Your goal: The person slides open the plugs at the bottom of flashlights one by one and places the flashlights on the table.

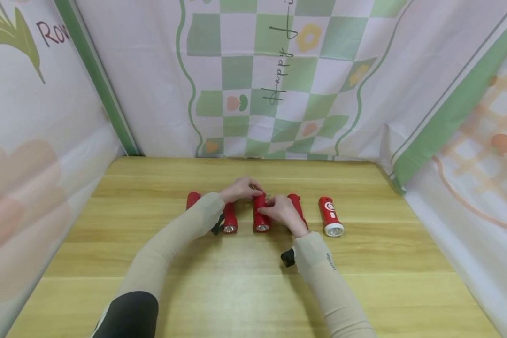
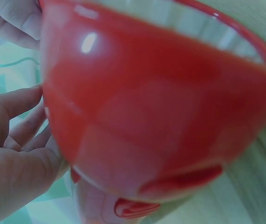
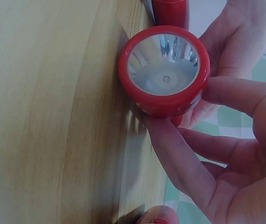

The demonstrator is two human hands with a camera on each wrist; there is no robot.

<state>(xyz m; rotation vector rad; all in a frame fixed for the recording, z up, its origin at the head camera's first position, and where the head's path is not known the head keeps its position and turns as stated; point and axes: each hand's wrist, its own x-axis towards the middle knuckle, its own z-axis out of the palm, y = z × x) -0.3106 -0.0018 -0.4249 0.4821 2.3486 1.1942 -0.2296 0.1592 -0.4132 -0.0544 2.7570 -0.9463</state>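
In the middle of a row lies a red flashlight (image 1: pixel 260 217), its clear lens facing the near side of the table. My right hand (image 1: pixel 282 210) pinches its body from the right, thumb and fingers on two sides, as the right wrist view shows close up around the flashlight's red rim (image 3: pixel 202 70). At the far tail end, my left hand (image 1: pixel 241 188) holds the same flashlight with its fingertips. Another red flashlight (image 2: pixel 137 102) looms large before the left wrist camera and hides the fingertips of the left hand (image 2: pixel 16 158). In the head view this second flashlight (image 1: pixel 230 220) lies under the left wrist.
A red flashlight (image 1: pixel 192 200) at the left end is partly covered by the left sleeve (image 1: pixel 186 230). To the right are a red flashlight (image 1: pixel 295 205), partly behind the right hand, and a red one with a white rim (image 1: pixel 330 217). Patterned curtains (image 1: pixel 152 94) border the wooden table (image 1: pixel 236 291).
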